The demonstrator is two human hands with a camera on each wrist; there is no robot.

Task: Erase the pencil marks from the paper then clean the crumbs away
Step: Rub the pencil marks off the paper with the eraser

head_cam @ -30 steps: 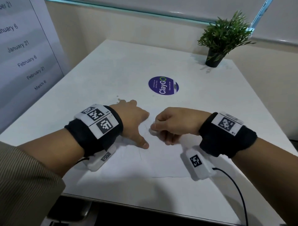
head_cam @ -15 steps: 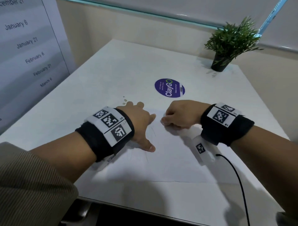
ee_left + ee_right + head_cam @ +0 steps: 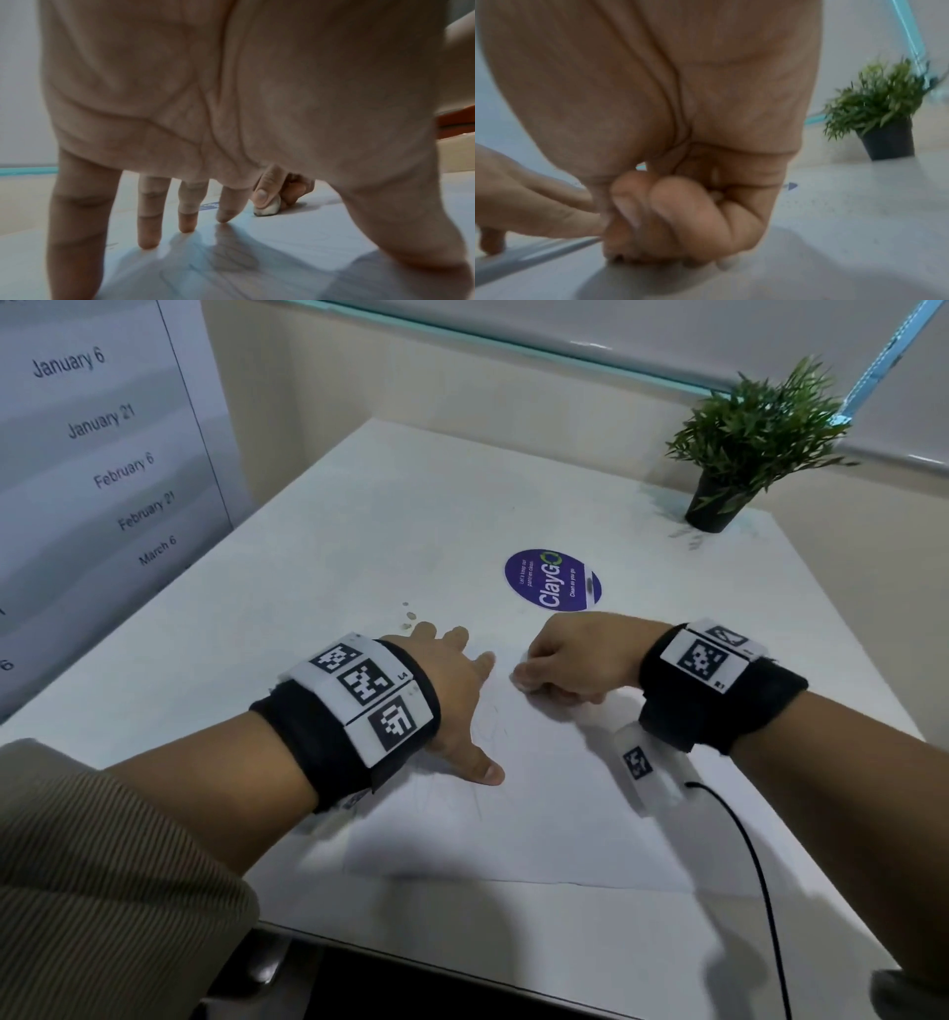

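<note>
Far left, a date chart point(image 3: 102, 454) stands against the wall beside the bench point(image 3: 359, 531).

Left hand point(image 3: 452, 695) — fingers straight and spread, tips pressed flat on the paper point(image 3: 539, 814), thumb out toward the near side. Grip wide, holding nothing; it pins the sheet. A few small spots point(image 3: 408, 616) sit on the bench just beyond its fingers.

Between the hands, faint pencil marks point(image 3: 480, 793) run down the paper. Those near the left thumb look untouched, so erasing seems only partly done.

Right hand point(image 3: 570, 660) — fingers curled tight, thumb and fingertips pinching a small pale eraser point(image 3: 267, 207), its lower end on the paper near the far edge, just beside the left forefinger. Grip narrow, closed on the eraser.

Beyond, a purple sticker point(image 3: 552, 580); far right, a potted plant point(image 3: 744, 449) at the bench corner.

Doing this step well, as I judge it: keep the left fingers spread close to the rubbing spot so the sheet cannot buckle; rub in short strokes away from the pinned side, light pressure, working toward the lower marks. Crumbs cannot be made out here; sweep them off once the marks are gone.
</note>
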